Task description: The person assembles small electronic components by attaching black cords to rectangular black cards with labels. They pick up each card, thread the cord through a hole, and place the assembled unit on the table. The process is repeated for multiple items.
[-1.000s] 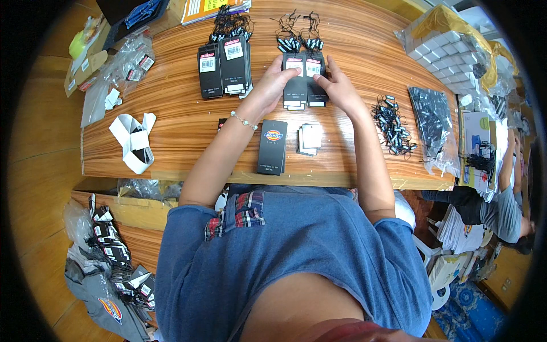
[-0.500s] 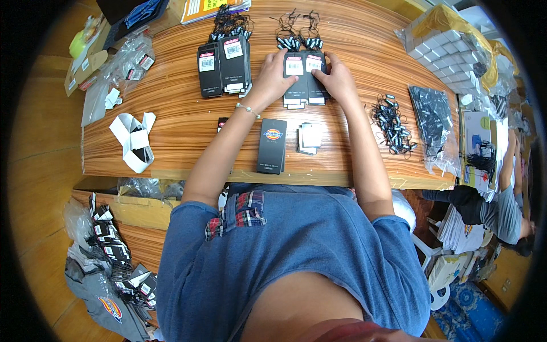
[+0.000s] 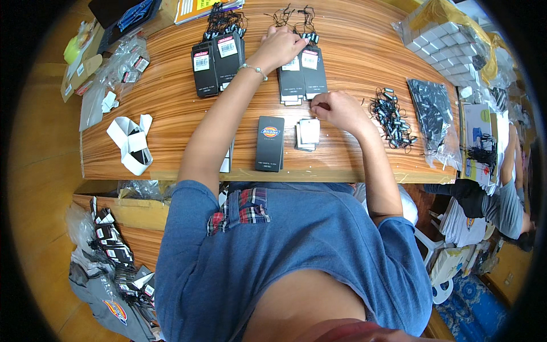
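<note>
My left hand (image 3: 279,48) lies across the top of a pair of black hang-tag stacks (image 3: 314,71), its bent fingers among the black strings and small fasteners there; what they grip is hidden. Just below the same stacks is my right hand (image 3: 342,111), fingers curled, near their lower right corner; I cannot make out anything in it. Left of them stand more stacked black hang tags (image 3: 206,71) with white labels and strings. Nearer me are a pile of plain-front black tags (image 3: 270,142) and a small pile of white cards (image 3: 309,131).
Loose black string fasteners (image 3: 393,119) lie right of my right hand, beside a plastic bag of black pieces (image 3: 434,119). A wrapped block of white boxes (image 3: 441,48) fills the back right. A white strip loop (image 3: 131,142) sits at left. Another person (image 3: 501,208) is at far right.
My left hand has moved up from the stacks' left side to their string ends. My right hand has left their right side and come down toward me, its fingers now curled.
</note>
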`<act>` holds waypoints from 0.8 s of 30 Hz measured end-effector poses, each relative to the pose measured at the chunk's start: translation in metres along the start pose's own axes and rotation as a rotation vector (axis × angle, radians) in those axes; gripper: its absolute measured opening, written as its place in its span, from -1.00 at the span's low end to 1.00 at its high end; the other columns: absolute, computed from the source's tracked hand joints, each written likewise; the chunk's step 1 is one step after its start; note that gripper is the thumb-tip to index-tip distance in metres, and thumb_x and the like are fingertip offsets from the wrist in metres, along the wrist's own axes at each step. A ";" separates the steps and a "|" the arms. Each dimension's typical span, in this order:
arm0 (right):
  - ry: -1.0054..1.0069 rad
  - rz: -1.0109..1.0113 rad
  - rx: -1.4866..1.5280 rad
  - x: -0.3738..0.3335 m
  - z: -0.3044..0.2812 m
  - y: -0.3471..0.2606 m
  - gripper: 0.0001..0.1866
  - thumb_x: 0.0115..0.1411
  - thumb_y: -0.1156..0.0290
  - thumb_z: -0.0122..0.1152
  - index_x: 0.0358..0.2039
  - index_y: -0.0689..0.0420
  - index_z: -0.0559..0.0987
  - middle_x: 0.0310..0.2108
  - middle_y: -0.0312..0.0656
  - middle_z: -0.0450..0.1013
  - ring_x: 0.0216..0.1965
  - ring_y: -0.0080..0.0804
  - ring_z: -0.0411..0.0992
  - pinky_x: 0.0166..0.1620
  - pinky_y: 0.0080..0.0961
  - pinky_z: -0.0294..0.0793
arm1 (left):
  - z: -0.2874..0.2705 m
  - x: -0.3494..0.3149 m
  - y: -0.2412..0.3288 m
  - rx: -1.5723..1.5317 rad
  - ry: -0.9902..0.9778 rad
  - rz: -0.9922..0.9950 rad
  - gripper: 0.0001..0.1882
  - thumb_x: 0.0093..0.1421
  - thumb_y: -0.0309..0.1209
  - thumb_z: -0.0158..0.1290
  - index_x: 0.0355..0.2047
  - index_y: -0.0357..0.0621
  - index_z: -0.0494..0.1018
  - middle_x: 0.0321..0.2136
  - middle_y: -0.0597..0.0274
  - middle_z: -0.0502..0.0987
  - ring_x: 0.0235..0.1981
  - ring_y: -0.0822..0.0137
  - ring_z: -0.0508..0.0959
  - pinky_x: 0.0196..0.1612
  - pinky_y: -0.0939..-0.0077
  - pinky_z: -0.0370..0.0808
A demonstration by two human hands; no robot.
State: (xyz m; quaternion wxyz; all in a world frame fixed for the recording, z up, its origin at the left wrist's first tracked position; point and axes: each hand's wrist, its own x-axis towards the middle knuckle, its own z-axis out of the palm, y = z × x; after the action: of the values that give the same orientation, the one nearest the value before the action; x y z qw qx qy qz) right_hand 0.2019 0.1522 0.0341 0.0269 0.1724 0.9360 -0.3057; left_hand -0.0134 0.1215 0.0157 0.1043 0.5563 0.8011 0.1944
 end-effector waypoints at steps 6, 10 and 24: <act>0.015 0.079 -0.049 -0.004 -0.002 -0.005 -0.78 0.02 0.35 0.12 -0.32 0.11 0.59 -0.42 -0.05 0.51 -0.38 -0.18 0.49 -0.30 -0.38 0.45 | -0.001 0.001 0.001 -0.019 -0.044 0.011 -0.53 0.16 0.03 -0.19 -0.17 0.02 0.52 -0.09 0.14 0.39 0.02 0.01 0.22 0.10 0.09 0.12; 0.036 0.067 -0.053 -0.005 0.003 0.001 -0.75 0.01 0.28 0.09 -0.30 0.02 0.61 -0.44 -0.08 0.51 -0.36 -0.18 0.48 -0.28 -0.31 0.45 | 0.001 0.002 -0.003 -0.023 -0.060 0.029 -0.54 0.15 0.04 -0.17 -0.18 0.05 0.53 -0.06 0.14 0.38 0.05 0.02 0.20 0.12 0.08 0.10; 0.354 0.179 0.256 0.007 -0.008 0.019 -0.73 0.06 0.25 0.14 -0.31 0.17 0.54 -0.58 -0.10 0.44 -0.53 -0.30 0.41 -0.41 -0.40 0.38 | -0.017 -0.047 -0.004 -0.231 0.188 0.029 -0.59 0.09 -0.17 0.05 -0.09 -0.05 0.32 -0.09 0.04 0.31 0.00 0.07 0.26 0.04 0.31 0.23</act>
State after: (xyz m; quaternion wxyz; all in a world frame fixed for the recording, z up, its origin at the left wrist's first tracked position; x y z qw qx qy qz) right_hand 0.2021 0.1731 0.0290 -0.1330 0.3077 0.8607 -0.3831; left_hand -0.0063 0.0730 0.0267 0.0894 0.5313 0.7716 0.3382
